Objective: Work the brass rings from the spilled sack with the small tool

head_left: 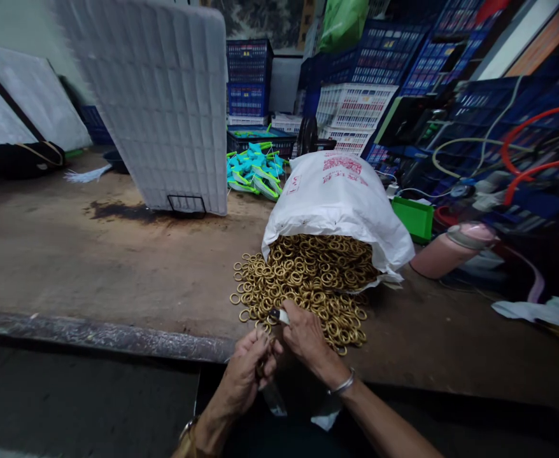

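Note:
Many brass-coloured rings (308, 273) spill from the mouth of a white woven bag (330, 191) with red print, lying on its side on the wooden table. At the table's front edge my left hand (251, 369) is closed with its fingers pinched together around a ring, and a bit of clear plastic hangs beneath it. Just to its right, my right hand (305, 334) is closed on a small black-and-white tool (279, 315), whose dark tip points left over the nearest rings. The lower part of the tool is hidden by the fingers.
A tall white ribbed panel (165, 114) stands on the table (117, 273) at the back left. Behind the bag lie turquoise and green pieces (255, 168), with stacked crates (356, 105) beyond. A pink bottle (451, 248), a green tray (413, 218) and red hoses are on the right.

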Demonstrator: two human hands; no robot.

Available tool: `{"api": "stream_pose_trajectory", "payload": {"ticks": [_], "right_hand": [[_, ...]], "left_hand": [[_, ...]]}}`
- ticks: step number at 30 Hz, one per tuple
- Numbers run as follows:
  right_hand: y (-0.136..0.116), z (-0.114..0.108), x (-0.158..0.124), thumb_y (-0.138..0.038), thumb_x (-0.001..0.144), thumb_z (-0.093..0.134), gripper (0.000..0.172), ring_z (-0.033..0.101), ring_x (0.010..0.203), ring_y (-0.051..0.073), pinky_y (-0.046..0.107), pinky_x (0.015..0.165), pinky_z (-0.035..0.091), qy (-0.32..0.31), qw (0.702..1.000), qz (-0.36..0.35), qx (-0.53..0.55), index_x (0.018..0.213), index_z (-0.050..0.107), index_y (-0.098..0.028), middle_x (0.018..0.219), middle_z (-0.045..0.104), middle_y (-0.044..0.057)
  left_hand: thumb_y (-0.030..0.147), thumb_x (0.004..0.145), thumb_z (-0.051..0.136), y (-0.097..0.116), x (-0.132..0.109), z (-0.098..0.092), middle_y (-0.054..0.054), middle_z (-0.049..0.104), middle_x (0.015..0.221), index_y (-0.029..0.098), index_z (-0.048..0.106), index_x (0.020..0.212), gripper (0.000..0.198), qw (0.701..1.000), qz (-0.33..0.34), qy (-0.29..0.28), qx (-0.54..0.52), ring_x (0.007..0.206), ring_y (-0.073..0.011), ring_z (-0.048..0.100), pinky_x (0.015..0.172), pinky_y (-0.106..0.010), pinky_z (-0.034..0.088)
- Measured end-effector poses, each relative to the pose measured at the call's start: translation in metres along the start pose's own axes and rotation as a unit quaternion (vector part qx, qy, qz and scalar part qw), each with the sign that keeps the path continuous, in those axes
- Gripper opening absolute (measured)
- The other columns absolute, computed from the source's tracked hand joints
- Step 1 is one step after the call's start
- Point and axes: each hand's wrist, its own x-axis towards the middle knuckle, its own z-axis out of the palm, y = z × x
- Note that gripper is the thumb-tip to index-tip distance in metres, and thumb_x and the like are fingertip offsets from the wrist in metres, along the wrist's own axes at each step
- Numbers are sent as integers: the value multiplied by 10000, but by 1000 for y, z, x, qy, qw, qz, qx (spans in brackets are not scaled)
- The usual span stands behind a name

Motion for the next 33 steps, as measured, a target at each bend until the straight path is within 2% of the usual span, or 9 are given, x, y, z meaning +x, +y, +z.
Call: {"api": "stream_pose_trajectory", "payload": {"ticks": [2, 6, 10, 17, 21, 23, 27, 30, 33], "right_hand": [[-8, -1, 8, -62, 702, 425, 238, 566, 677, 137, 236, 560, 253, -3, 1000, -11, -15, 888, 501, -189, 755, 631, 31], [-20, 3, 22, -138, 748, 459, 348, 584, 740, 162, 239, 589, 288, -32, 997, -29, -62, 1088, 433, -208, 863, 637, 50], [-24, 11, 28, -132, 774, 430, 246, 589, 731, 164, 238, 588, 295, -49, 995, -28, -80, 1003, 470, -212, 827, 642, 54], [-17, 16, 29, -87, 718, 442, 286, 574, 669, 156, 234, 561, 274, -30, 998, -11, -56, 986, 461, -186, 761, 636, 43], [-11, 9, 25, -121, 748, 415, 157, 508, 590, 118, 218, 542, 275, -11, 995, 20, 93, 872, 479, -191, 673, 573, -3], [-7, 8, 21, -212, 791, 397, 71, 461, 574, 107, 205, 537, 296, 10, 972, 20, 232, 751, 451, -189, 637, 512, -20], [-3, 12, 9, -335, 796, 416, 159, 377, 499, 88, 197, 508, 322, -16, 888, 37, 459, 715, 408, -199, 539, 399, -69], [-4, 13, 2, -366, 771, 462, 181, 361, 488, 77, 193, 495, 326, -44, 843, 53, 533, 739, 407, -196, 542, 398, -77], [-6, 11, -1, -382, 769, 464, 197, 358, 490, 75, 192, 493, 321, -63, 841, 55, 534, 737, 410, -195, 543, 405, -77]], "left_hand": [[439, 781, 507, 1, 3, -4, 53, 415, 474, 135, 522, 723, 310, 1000, 4, 12, -11, 367, -29, 280, 335, -146, 188], [338, 761, 558, 2, 2, -13, 12, 541, 669, 175, 501, 787, 174, 996, 15, 27, -87, 403, -31, 344, 340, -141, 211], [309, 755, 570, 0, 0, -24, 14, 522, 707, 189, 521, 929, 217, 988, -3, 16, -153, 434, -30, 377, 354, -134, 224], [348, 655, 684, -5, 10, -33, 34, 494, 661, 147, 479, 694, 289, 981, -29, 43, -187, 413, -1, 348, 349, -117, 206], [359, 657, 677, -3, 16, -22, 54, 477, 623, 163, 444, 706, 308, 990, 0, 94, -108, 401, -10, 357, 340, -119, 215], [389, 677, 649, -3, 19, -16, 64, 476, 616, 178, 452, 773, 304, 991, 34, 113, -62, 401, -19, 365, 342, -120, 228], [450, 707, 594, -7, 27, -11, 66, 493, 615, 200, 463, 968, 384, 988, 68, 137, 26, 398, -32, 374, 347, -126, 245], [458, 737, 553, -11, 31, -10, 70, 457, 560, 176, 493, 850, 309, 987, 70, 127, 72, 383, -33, 339, 350, -135, 242], [446, 754, 531, -13, 32, -10, 76, 394, 494, 173, 475, 687, 287, 980, 78, 142, 116, 381, -44, 317, 364, -151, 251]]}}
